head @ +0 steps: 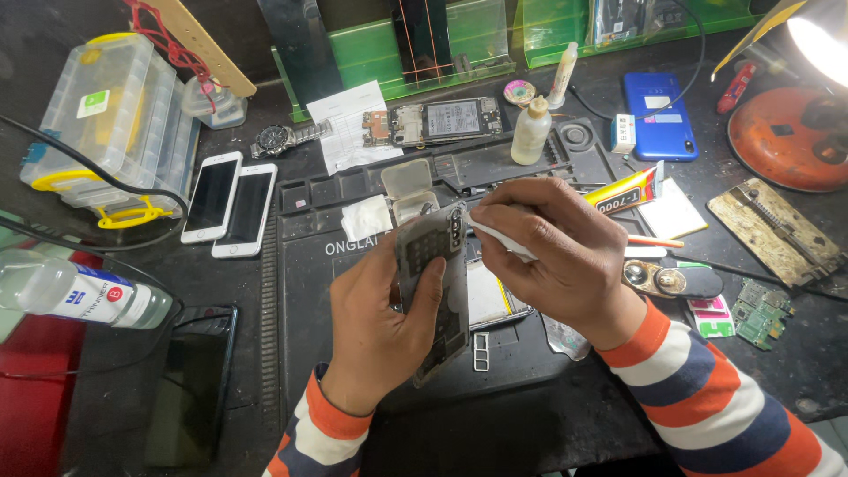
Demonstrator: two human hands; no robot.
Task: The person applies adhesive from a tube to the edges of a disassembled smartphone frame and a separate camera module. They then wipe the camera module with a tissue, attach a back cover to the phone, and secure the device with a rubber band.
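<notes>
Head view: our left hand (pixel 382 322) grips phone shell (pixel 435 291) above mat (pixel 305 291); right hand (pixel 558 252) pinches white tool (pixel 496 240) at shell's top corner. Shell bare, board (pixel 433 122) and screen (pixel 488 296) lying apart on counter (pixel 530 424); reassembly not yet done, we judge.

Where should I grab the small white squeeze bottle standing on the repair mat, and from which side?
Grip the white squeeze bottle around its wide lower body, coming from the front. It stands upright, and the narrow capped neck on top gives less to hold. A glue tube stands close behind it and an opened phone lies to its left, so the front looks like the freest approach.
</notes>
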